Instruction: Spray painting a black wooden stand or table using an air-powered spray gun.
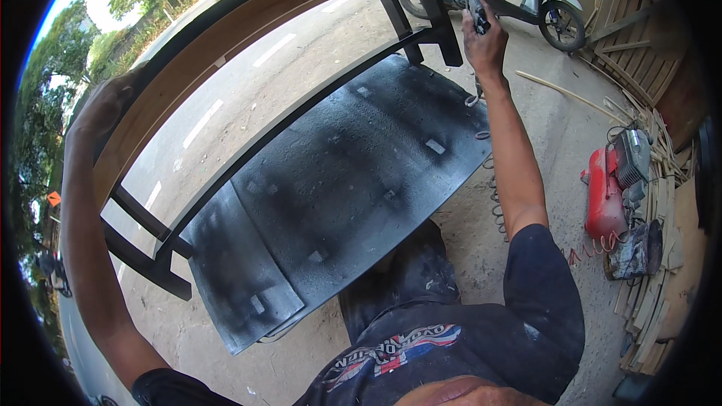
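One long wooden frame point(173, 98), brown along its inner side and dark on its outer edge and legs, is tilted above a bench point(338, 173) with a blackened, paint-stained top. It lies slantwise, its left end nearer the person and its right end farther off; a dark bar point(301, 113) runs lengthwise between the legs. Where it bears on the bench, if at all, cannot be told.

At the left end, the left hand point(105, 105) grips the frame's outer edge, fingers bent over it; shade hides how tightly each one closes. The right hand point(485, 41) is raised just beyond the right-hand legs, fingers wrapped around a spray gun point(476, 11), apart from the frame. A coiled hose point(482, 135) hangs below that hand, past the bench's right edge.

Farther right, a red air compressor point(605, 188) stands on the ground beside piled wood strips point(647, 308). A white-and-black scooter point(562, 22) is parked beyond the right hand, and a road point(203, 124) passes behind the frame.
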Available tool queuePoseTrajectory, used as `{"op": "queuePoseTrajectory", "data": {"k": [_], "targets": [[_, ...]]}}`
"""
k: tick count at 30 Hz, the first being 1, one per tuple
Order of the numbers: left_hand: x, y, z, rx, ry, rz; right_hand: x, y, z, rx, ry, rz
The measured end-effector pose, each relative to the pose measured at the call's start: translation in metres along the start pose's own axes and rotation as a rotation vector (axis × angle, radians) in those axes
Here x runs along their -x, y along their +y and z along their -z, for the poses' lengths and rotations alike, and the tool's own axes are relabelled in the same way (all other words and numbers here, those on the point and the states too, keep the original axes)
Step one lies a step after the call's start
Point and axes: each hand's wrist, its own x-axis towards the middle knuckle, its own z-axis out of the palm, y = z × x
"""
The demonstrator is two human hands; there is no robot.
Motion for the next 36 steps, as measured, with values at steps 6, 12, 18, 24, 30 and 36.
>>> {"op": "queuePoseTrajectory", "data": {"k": [6,12,18,24,30,36], "targets": [[-0.008,-0.040,-0.018,0.094,0.029,-0.022,-0.014,0.000,-0.015,-0.018,-0.053,0.065],[-0.009,-0.017,-0.009,0.096,-0.012,-0.011,0.000,-0.027,0.002,-0.127,-0.126,0.147],[-0.012,-0.026,-0.016,0.101,0.034,-0.046,0.024,-0.071,0.016,-0.189,-0.132,0.248],[-0.007,-0.042,-0.019,0.135,0.049,-0.080,0.046,-0.122,0.024,-0.329,-0.245,0.192],[-0.005,0.003,-0.002,0.158,-0.022,0.012,0.062,-0.157,0.032,-0.414,-0.317,0.177],[-0.004,-0.020,-0.014,0.115,0.033,-0.012,0.078,-0.198,0.029,-0.518,-0.392,0.184]]}}
